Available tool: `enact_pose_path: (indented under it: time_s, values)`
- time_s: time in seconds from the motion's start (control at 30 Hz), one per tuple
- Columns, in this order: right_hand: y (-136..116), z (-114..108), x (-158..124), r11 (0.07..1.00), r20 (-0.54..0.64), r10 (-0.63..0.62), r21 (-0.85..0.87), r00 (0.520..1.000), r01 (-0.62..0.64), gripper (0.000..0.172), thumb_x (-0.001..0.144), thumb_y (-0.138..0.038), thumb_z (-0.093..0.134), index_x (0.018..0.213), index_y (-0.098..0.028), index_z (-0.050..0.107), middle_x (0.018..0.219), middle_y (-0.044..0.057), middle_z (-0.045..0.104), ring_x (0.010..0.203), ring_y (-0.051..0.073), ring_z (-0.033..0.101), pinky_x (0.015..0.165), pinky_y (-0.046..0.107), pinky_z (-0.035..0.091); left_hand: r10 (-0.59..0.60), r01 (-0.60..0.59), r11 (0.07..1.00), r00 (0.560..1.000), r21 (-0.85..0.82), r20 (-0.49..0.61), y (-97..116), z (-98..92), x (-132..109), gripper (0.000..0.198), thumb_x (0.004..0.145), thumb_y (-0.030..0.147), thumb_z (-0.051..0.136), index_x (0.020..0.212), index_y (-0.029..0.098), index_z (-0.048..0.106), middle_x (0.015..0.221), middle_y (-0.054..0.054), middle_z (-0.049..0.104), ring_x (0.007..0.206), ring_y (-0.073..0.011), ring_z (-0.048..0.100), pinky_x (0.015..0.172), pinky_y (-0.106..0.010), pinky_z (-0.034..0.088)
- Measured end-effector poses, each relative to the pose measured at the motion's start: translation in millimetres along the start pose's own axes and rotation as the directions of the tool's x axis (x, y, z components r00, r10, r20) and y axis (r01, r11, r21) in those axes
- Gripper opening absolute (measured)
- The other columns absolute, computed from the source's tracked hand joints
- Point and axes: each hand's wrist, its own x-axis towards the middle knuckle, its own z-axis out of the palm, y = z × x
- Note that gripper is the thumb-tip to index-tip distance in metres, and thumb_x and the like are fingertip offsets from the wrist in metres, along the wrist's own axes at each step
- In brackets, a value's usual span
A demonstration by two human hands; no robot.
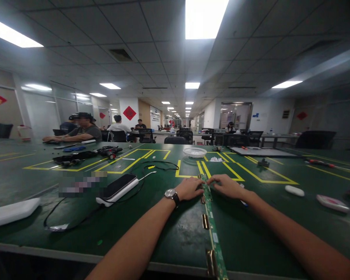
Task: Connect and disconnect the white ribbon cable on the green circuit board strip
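Observation:
A long narrow green circuit strip (212, 227) with gold connectors runs from the table's near edge away from me. My left hand (189, 188), with a wristwatch on its wrist, pinches the strip's far end from the left. My right hand (227, 186) grips the same end from the right, fingers curled onto it. Both hands rest on the green table (169, 233).
A phone on a white power bank (118, 188) with a black cable lies to the left, a white device (11, 212) at the far left. A white basket (195, 152), tools (84, 153) and small white objects (294, 190) lie farther off. People sit at tables behind.

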Motion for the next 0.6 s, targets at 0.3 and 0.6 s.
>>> enact_pose_path:
  time_s: [0.3, 0.6]
  values:
    - [50.6, -24.3, -21.2, 0.675, -0.016, 0.651, -0.445, 0.759, -0.589, 0.033, 0.084, -0.030, 0.052, 0.103, -0.011, 0.070, 0.109, 0.021, 0.067, 0.100, 0.034, 0.065, 0.078, 0.040, 0.049, 0.007, -0.006, 1.000, 0.999, -0.027, 0.043, 1.2, 1.3, -1.2, 0.040, 0.094, 0.051, 0.051, 0.123, 0.024, 0.057, 0.131, -0.007, 0.057, 0.121, -0.0283, 0.050, 0.097, -0.042, 0.042]
    - [22.2, -4.0, -9.8, 0.955, 0.110, 0.211, -0.237, 0.971, -0.180, 0.020, 0.081, -0.027, 0.055, 0.092, -0.017, 0.069, 0.095, 0.009, 0.067, 0.087, 0.020, 0.062, 0.076, 0.027, 0.044, 0.019, -0.019, 1.000, 1.000, 0.006, 0.014, -2.6, 7.0, 1.0, 0.041, 0.093, 0.051, 0.051, 0.123, 0.024, 0.058, 0.130, -0.007, 0.057, 0.120, -0.0292, 0.050, 0.096, -0.043, 0.042]
